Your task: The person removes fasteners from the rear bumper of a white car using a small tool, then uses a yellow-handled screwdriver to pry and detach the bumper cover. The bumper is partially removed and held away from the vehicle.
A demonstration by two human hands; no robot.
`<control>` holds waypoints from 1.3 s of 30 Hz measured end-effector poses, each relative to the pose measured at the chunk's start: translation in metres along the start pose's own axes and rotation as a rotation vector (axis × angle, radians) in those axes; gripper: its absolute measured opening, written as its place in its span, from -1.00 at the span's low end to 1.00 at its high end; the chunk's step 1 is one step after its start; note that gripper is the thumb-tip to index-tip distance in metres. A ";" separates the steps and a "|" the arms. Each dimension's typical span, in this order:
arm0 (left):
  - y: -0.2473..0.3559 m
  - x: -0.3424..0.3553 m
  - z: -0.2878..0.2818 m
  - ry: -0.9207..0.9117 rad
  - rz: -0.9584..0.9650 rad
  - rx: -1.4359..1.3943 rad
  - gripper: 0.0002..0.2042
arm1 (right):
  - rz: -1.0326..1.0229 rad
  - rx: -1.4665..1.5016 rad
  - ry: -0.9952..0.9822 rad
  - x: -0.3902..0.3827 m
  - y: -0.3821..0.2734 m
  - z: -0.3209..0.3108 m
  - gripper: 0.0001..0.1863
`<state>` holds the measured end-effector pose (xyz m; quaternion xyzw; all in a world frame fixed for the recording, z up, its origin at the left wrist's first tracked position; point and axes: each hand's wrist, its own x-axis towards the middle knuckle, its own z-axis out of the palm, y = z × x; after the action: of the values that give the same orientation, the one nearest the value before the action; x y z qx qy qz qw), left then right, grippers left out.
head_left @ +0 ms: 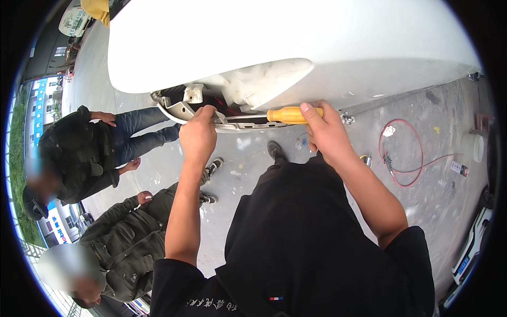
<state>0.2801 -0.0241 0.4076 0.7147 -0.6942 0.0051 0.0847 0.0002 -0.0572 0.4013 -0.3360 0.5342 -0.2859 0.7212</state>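
A screwdriver with a yellow handle [288, 114] is gripped in my right hand [326, 132], its thin shaft pointing left along the open edge of a white car body [380, 79]. Opposite it, my left hand [199, 132] is closed at the front of this opening, fingers pinched by a pale bracket [179, 109] and the shaft's far end. What the left fingers hold is hidden behind them. Inside the gap, a metal tab [194, 93] and dark parts show. A narrow slotted strip [253, 126] runs along the lower edge.
Two people in dark jackets stand to my left, one in blue jeans [140, 127], the other in a dark green jacket [127, 253]. On the concrete floor at right lie a red hose [404, 185] and a small box [459, 168]. A pale bucket [473, 147] stands beyond.
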 end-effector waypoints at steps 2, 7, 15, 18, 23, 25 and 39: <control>0.000 0.001 0.000 -0.001 0.003 -0.003 -0.80 | -0.207 -0.090 0.001 0.006 0.015 -0.002 -0.70; -0.001 0.001 -0.001 -0.025 0.015 -0.011 -0.81 | -0.449 -0.143 -0.044 0.004 0.019 -0.004 -0.67; 0.001 0.003 -0.004 -0.040 0.020 0.001 -0.81 | -0.226 -0.190 -0.088 0.003 0.007 -0.011 -0.68; 0.001 0.004 -0.005 -0.031 0.023 -0.023 -0.80 | -0.423 -0.204 -0.164 0.005 0.009 -0.015 -0.69; 0.000 0.002 -0.004 -0.031 0.015 -0.026 -0.80 | -0.305 -0.214 -0.030 0.007 0.018 -0.011 -0.72; 0.001 0.003 -0.003 -0.034 0.009 -0.024 -0.80 | -0.209 -0.170 0.020 0.008 0.025 -0.008 -0.74; 0.007 0.005 -0.008 -0.082 -0.046 -0.012 -0.74 | -0.341 -0.282 0.037 -0.004 0.008 -0.007 -0.67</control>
<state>0.2740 -0.0283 0.4166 0.7294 -0.6807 -0.0303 0.0606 -0.0074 -0.0502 0.3961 -0.5136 0.5174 -0.3324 0.5983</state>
